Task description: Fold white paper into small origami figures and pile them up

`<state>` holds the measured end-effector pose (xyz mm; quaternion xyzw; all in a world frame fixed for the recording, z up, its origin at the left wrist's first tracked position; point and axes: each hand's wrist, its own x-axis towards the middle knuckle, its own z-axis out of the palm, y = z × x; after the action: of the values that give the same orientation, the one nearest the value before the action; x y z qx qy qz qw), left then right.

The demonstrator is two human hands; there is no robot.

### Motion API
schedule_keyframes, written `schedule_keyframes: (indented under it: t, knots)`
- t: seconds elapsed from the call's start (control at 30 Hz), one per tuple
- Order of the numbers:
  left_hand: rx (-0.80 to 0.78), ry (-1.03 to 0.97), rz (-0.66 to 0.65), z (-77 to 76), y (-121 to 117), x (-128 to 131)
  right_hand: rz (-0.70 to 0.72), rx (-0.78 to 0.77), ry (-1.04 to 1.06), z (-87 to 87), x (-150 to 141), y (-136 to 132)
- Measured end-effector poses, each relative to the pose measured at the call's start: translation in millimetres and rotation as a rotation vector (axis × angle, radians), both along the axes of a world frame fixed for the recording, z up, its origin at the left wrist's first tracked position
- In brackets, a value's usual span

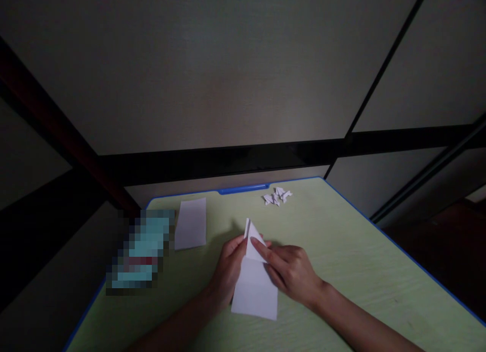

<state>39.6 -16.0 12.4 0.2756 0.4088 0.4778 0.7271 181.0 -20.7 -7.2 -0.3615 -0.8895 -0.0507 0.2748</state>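
A white sheet of paper is held over the table, its far end folded into a pointed flap while the near part stays flat. My left hand grips the paper's left edge, fingers closed around it near the fold. On the right, my right hand has its index finger pressed on the triangular flap, with its thumb by the right edge. Some fingertips of both hands are hidden behind the paper.
Several small folded paper pieces lie near the table's far edge. White sheets rest at the left, beside a blurred-out pale teal item. The light green table has a blue rim and stands near a panelled wall.
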Motion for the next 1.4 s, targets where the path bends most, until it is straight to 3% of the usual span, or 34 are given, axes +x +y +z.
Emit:
schedule_keyframes:
  t: [0.13, 0.33, 0.5, 0.77, 0.87, 0.97, 1.03, 1.13, 1.27, 1.4]
  knots:
    - [-0.032, -0.026, 0.013, -1.8, 1.9, -0.2, -0.011, 0.014, -0.083, 3.8, 0.6, -0.2]
    - [0.103, -0.017, -0.137, -3.4, 6.4, -4.4, -0.023, -0.035, -0.166, 10.6, 0.9, 0.4]
    - [0.13, -0.055, -0.177, -7.0, 8.7, -6.7, 0.027, -0.059, -0.183, 12.5, 4.5, 2.5]
    - [0.078, -0.034, -0.154, -11.8, 11.0, -9.2, 0.059, 0.001, -0.287, 15.6, 5.7, 5.9]
    - [0.067, 0.008, -0.157, -11.1, 9.8, -9.2, 0.12, 0.021, -0.248, 13.8, 6.3, 4.0]
    - [0.064, 0.013, -0.178, -7.1, 8.3, -7.9, 0.176, 0.019, 0.007, 13.0, 6.6, -0.4]
    - [0.058, 0.04, -0.188, -3.3, 6.8, -6.7, 0.094, -0.121, 0.315, 14.4, 4.9, -1.5]
    - [0.029, 0.129, -0.245, 2.1, 2.8, -4.5, -0.104, -0.577, 0.694, 16.7, -0.3, 3.1]
    - [-0.008, 0.166, -0.334, 3.5, -3.7, -0.6, 0.008, -1.116, 1.086, 13.3, -6.4, 12.1]
    - [-0.013, 0.214, -0.386, -3.1, -6.4, 2.0, 0.026, -1.296, 1.218, 8.3, -9.1, 11.2]
